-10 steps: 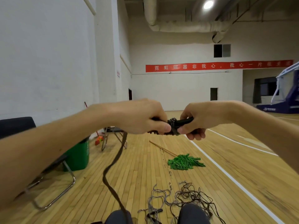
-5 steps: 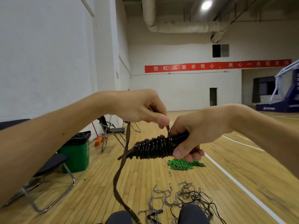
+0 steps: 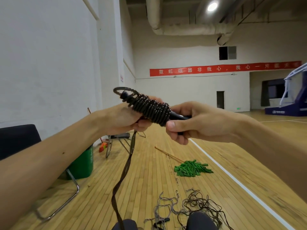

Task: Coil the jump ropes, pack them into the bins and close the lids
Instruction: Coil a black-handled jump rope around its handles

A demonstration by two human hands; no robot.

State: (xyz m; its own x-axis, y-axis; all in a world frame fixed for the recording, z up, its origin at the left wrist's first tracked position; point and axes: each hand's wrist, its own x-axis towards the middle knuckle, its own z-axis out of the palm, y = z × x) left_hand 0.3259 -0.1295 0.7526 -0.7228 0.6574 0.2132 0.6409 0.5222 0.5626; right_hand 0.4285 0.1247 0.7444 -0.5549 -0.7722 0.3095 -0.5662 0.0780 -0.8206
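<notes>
Black chair [image 3: 18, 138] and green waste bin [image 3: 83, 165] at 8 o'clock, out of play. Left hand [image 3: 121, 120] just left of centre: fingers curled round the far side of the jump rope [image 3: 149, 107], thumb closing from below, so the wraps are clasped. Loose tail [image 3: 125, 168] drops from under that hand toward 6 o'clock, between the knees; a good length not yet wound. The wound part is held in the air at frame centre, well above the floor, with its turns stacked tight side by side around the handles [image 3: 180, 117]. Long axis runs 10 to 4 o'clock. The free tip, with one slack loop standing off it, points to 10; the butt end sits in the right hand [image 3: 196, 125] at 3 o'clock. That hand: fingers curled under the handles, thumb pad pressed by the last turn. Judgement: winding step, partway. To do it well, hold the handles steady with the right, feed the tail under light tension, lay each turn against the last, and cinch the slack loop before it slips. Green mop [image 3: 191, 168] at 5 o'clock; tangled ropes [image 3: 196, 203] on the floor near 6, uncoiled. No lidded bin shows.
</notes>
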